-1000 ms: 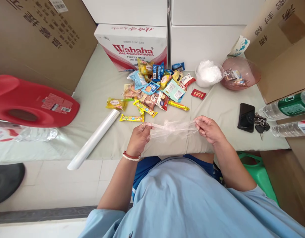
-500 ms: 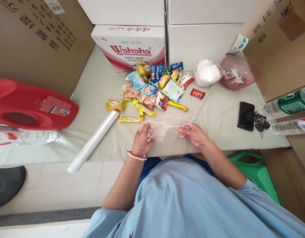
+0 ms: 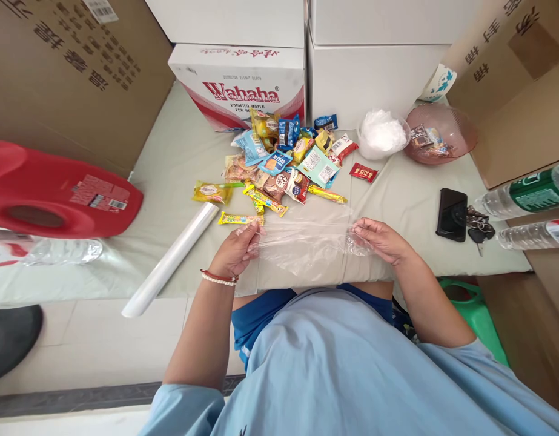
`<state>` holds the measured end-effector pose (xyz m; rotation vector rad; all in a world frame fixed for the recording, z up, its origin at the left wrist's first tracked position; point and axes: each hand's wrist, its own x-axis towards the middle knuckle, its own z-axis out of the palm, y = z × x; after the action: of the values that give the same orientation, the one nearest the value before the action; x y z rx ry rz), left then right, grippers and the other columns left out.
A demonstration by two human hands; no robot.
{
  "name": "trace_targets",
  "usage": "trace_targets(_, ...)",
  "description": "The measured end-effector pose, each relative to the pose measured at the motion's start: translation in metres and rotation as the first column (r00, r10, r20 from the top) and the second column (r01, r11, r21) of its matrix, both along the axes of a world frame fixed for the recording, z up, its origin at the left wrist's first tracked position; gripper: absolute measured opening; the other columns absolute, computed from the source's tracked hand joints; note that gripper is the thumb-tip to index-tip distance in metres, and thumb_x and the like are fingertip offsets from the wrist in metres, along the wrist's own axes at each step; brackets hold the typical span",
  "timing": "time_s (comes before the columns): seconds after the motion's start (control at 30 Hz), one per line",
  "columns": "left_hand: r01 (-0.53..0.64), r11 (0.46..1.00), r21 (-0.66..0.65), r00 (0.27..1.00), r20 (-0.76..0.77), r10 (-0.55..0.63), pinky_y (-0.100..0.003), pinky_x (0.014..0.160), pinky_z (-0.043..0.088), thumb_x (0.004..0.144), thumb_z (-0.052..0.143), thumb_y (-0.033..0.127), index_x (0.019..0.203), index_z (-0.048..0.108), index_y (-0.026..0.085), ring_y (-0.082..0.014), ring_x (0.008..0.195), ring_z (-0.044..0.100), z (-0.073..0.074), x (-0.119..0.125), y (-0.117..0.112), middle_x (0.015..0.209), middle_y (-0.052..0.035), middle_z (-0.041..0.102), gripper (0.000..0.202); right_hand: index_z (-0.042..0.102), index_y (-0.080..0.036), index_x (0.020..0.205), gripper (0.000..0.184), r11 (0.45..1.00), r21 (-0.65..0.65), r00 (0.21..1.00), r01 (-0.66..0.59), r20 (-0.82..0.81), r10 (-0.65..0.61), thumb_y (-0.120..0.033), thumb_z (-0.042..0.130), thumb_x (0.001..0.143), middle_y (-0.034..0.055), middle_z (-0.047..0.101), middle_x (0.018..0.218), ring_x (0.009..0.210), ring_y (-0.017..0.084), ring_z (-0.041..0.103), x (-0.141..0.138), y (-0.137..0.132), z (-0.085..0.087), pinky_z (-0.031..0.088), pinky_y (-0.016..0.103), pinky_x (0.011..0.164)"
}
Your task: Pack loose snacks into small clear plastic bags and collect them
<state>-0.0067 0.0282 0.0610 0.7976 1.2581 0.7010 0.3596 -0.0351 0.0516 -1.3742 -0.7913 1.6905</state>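
Observation:
Between my two hands stretches a thin, clear sheet of plastic film [image 3: 301, 248], held low over the cloth near the front edge. My left hand [image 3: 238, 249] pinches its left end, thumb against fingers, just below the yellow wrapped sticks [image 3: 240, 218]. At the opposite end, my right hand [image 3: 381, 239] grips the film in the same way. The film is wrinkled and see-through, so its exact shape is hard to make out. Beyond it lies a pile of wrapped snacks [image 3: 279, 160]. A white roll [image 3: 170, 260] rests slantwise to the left of my left hand.
A bowl of white crumpled material [image 3: 383, 134] and a pink see-through bowl [image 3: 463, 130] stand at the back right. Farther right are a phone [image 3: 451, 215], keys [image 3: 481, 227] and bottles [image 3: 533, 192]. A red jug [image 3: 102, 200] lies left; a Wahaba carton [image 3: 243, 79] stands behind.
My hands have moved apart, the left one leftward and the right one rightward. The bunched film between them is now spread out wider.

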Motion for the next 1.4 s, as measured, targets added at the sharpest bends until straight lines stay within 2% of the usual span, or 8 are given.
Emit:
trace_targets(0.2, -0.218, 0.913, 0.345, 0.887, -0.32, 0.333, -0.026, 0.06, 0.046, 0.079, 0.08, 0.051, 0.105, 0.058, 0.021, -0.0151, 0.073, 0.056, -0.012, 0.001, -0.007, 0.084, 0.0004, 0.057, 0.045, 0.061, -0.021, 0.086, 0.044, 0.993, -0.08, 0.994, 0.087, 0.067, -0.081, -0.05, 0.09, 0.072, 0.0023, 0.071, 0.087, 0.073, 0.013, 0.066, -0.022, -0.004, -0.018, 0.059, 0.025, 0.063)
trace_targets(0.33, 0.103, 0.481, 0.871, 0.605, -0.439, 0.664, -0.044, 0.095, 0.049, 0.087, 0.075, 0.046, 0.113, 0.057, 0.022, -0.025, 0.106, 0.06, -0.011, 0.023, -0.062, 0.109, -0.008, 0.061, 0.039, 0.058, -0.022, 0.087, 0.036, 0.993, -0.087, 0.991, 0.086, 0.108, -0.076, -0.045, 0.084, 0.079, 0.0006, 0.069, 0.083, 0.066, 0.012, 0.065, -0.033, -0.005, -0.021, 0.056, 0.022, 0.054)
trace_targets(0.4, 0.423, 0.235, 0.875, 0.735, -0.483, 0.477, -0.047, 0.097, 0.049, 0.088, 0.074, 0.052, 0.113, 0.06, 0.024, -0.0265, 0.105, 0.063, -0.018, 0.044, -0.094, 0.104, -0.0075, 0.065, 0.04, 0.057, -0.022, 0.086, 0.034, 0.99, -0.093, 0.989, 0.102, 0.121, -0.091, -0.044, 0.082, 0.081, 0.0001, 0.068, 0.081, 0.062, 0.011, 0.064, -0.037, -0.005, -0.022, 0.053, 0.02, 0.051)
trace_targets(0.47, 0.64, 0.123, 0.759, 0.713, -0.646, 0.271, -0.054, 0.11, 0.042, 0.088, 0.073, 0.06, 0.116, 0.064, 0.025, -0.0296, 0.115, 0.063, -0.03, 0.066, -0.116, 0.109, -0.0093, 0.07, 0.046, 0.056, -0.022, 0.086, 0.033, 0.988, -0.092, 0.985, 0.123, 0.135, -0.11, -0.044, 0.081, 0.081, -0.0004, 0.068, 0.08, 0.059, 0.01, 0.063, -0.04, -0.004, -0.023, 0.051, 0.019, 0.048)
trace_targets(0.63, 0.751, 0.23, 0.619, 0.632, -0.775, 0.023, -0.053, 0.118, 0.036, 0.101, 0.061, 0.028, 0.099, 0.073, 0.024, -0.0247, 0.121, 0.063, -0.05, 0.074, -0.117, 0.102, -0.0057, 0.076, 0.013, 0.057, -0.022, 0.086, 0.035, 0.993, 0.0, 0.973, 0.119, 0.2, -0.117, -0.049, 0.079, 0.079, -0.0049, 0.059, 0.066, 0.043, 0.007, 0.047, -0.032, -0.001, -0.022, 0.035, 0.019, 0.036)
trace_targets(0.97, 0.899, 0.184, 0.397, 0.436, -0.781, -0.447, -0.033, 0.085, 0.054, 0.104, 0.054, 0.042, 0.113, 0.075, 0.025, -0.0195, 0.1, 0.071, -0.007, 0.001, -0.111, 0.118, -0.0052, 0.078, 0.028, 0.059, -0.022, 0.089, 0.032, 0.998, 0.044, 0.917, 0.041, 0.395, -0.055, -0.051, 0.071, 0.081, -0.0049, 0.058, 0.065, 0.043, 0.01, 0.045, -0.006, -0.017, -0.032, 0.033, 0.024, 0.04)
trace_targets(1.17, 0.559, 0.636, 0.532, 0.715, -0.698, -0.045, -0.026, 0.063, 0.046, 0.108, 0.046, 0.033, 0.077, 0.065, 0.02, -0.012, 0.061, 0.059, 0.018, 0.053, -0.119, 0.07, 0.0, 0.064, 0.038, 0.061, -0.023, 0.093, 0.028, 0.99, 0.121, 0.86, -0.073, 0.51, 0.001, -0.051, 0.06, 0.09, -0.003, 0.061, 0.07, 0.049, 0.013, 0.053, -0.019, -0.029, -0.034, 0.043, 0.028, 0.05)
trace_targets(1.4, 0.818, 0.53, 0.222, 0.232, -0.972, 0.049, -0.041, 0.079, 0.049, 0.098, 0.06, 0.027, 0.084, 0.071, 0.018, -0.0295, 0.098, 0.064, -0.024, 0.077, -0.083, 0.097, -0.0118, 0.071, 0.019, 0.065, -0.024, 0.099, 0.029, 0.963, 0.204, 0.695, -0.176, 0.719, -0.025, -0.049, 0.051, 0.095, 0.0009, 0.068, 0.078, 0.062, 0.018, 0.061, -0.015, -0.046, -0.023, 0.049, 0.033, 0.066)
